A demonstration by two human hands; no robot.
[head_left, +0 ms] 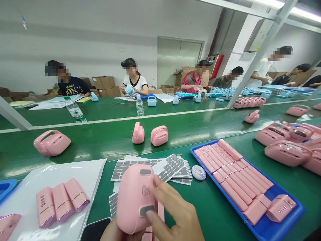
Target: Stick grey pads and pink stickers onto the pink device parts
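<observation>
- Pink rounded glossy plastic housing (134, 201): lower centre, held up over the green desk (208, 207). Face toward the camera has two grey oval pads (146, 210), one near each end, and a small block of dark print (145, 190) between, too small to read.
- Left hand (112, 231): clamped on the housing from below, fingers mostly hidden behind it.
- Right hand (179, 214): thumb on the lower pad, forefinger at the housing's side edge, the two apart.
- Behind the housing: overlapping white sheets of grey oval stickers (175, 164); round patterned badge (198, 173) just beside them.
- Right: blue plastic tray (269, 231) with rows of pink rectangular bars (225, 167).
- Left: white flat sheets (92, 174) with three pink bars side by side; black phone (96, 230) near their edge.
- Beyond: green belt (110, 134), pink handled units (159, 135) on it. Clear bottle (76, 111) has a green-and-white label, lettering unreadable.
- Far side: seated people, light blue units (151, 101). One dark shirt (74, 87) has yellow letters, "ON'S" legible.
</observation>
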